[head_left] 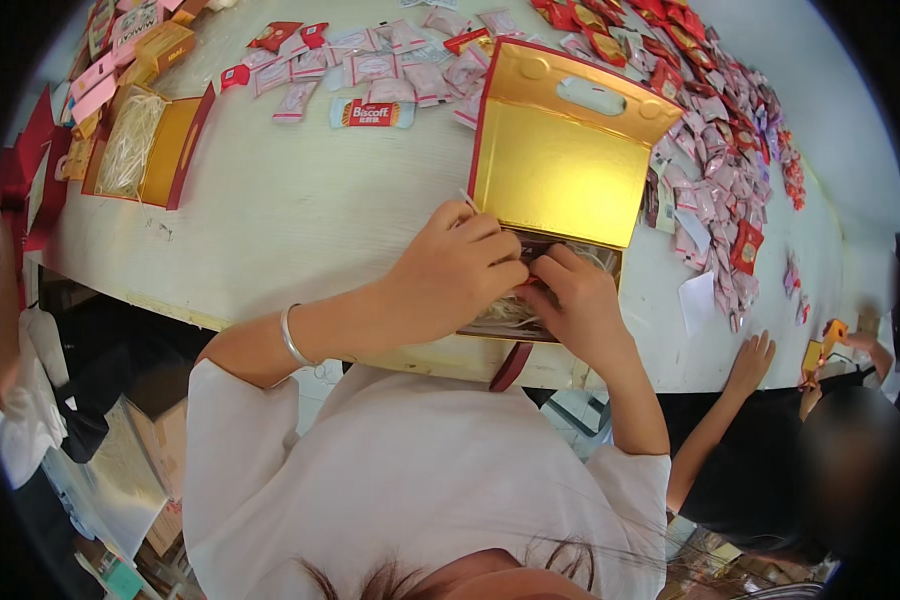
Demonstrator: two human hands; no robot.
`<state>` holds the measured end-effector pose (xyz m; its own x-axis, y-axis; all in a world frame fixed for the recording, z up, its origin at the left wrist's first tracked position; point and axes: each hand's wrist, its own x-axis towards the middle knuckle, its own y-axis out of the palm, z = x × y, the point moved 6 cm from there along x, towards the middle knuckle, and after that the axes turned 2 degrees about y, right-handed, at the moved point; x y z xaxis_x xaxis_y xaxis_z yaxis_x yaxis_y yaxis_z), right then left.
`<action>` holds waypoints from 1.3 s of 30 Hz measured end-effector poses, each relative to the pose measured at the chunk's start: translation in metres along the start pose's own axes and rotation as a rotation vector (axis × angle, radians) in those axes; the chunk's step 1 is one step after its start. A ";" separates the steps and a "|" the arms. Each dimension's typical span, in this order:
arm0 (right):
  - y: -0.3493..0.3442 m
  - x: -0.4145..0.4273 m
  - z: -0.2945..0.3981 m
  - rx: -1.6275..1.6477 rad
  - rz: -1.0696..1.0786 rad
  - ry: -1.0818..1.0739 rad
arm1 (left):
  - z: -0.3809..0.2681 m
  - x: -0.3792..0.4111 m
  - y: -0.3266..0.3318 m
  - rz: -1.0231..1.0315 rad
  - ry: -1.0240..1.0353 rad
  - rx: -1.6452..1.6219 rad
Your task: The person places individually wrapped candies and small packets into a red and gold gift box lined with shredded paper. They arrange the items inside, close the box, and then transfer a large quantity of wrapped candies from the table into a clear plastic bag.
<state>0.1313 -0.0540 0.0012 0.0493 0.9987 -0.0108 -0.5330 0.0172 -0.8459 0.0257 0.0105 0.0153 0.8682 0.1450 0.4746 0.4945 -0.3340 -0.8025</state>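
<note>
Before me on the table stands a gift box with its gold-lined lid (559, 165) raised; the lid has an oval handle cut-out. My left hand (457, 274) reaches over the box's left side, fingers curled down inside. From the right, my right hand (581, 300) dips into the box, its fingertips close to those of the left. Pale shredded filler (502, 311) lies beneath them, and a dark packet (536, 247) with writing shows behind. The fingertips are partly hidden, so what they hold is unclear. A dark red ribbon (511, 367) hangs from the box's front over the table edge.
Pink sachets (375, 67) and a Biscoff packet (371, 113) lie beyond. A heap of wrapped snacks (712, 165) spreads at right. Another open box (131, 146) with filler stands left, near stacked cartons (161, 45). A co-worker's hand (752, 364) rests on the table edge.
</note>
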 end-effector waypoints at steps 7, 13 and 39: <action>-0.023 -0.027 -0.039 0.001 -0.126 0.140 | 0.104 0.006 -0.057 -0.124 -0.334 0.016; -0.036 -0.041 -0.025 -0.139 -0.212 0.020 | 0.193 0.022 -0.050 -0.080 -0.507 0.122; -0.066 -0.045 -0.032 0.631 -0.492 0.204 | 0.051 0.094 -0.031 -0.223 0.057 0.155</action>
<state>0.1911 -0.1014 0.0409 0.5213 0.8427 0.1348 -0.7816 0.5349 -0.3208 0.0939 0.0814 0.0659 0.7356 0.1445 0.6619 0.6775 -0.1523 -0.7196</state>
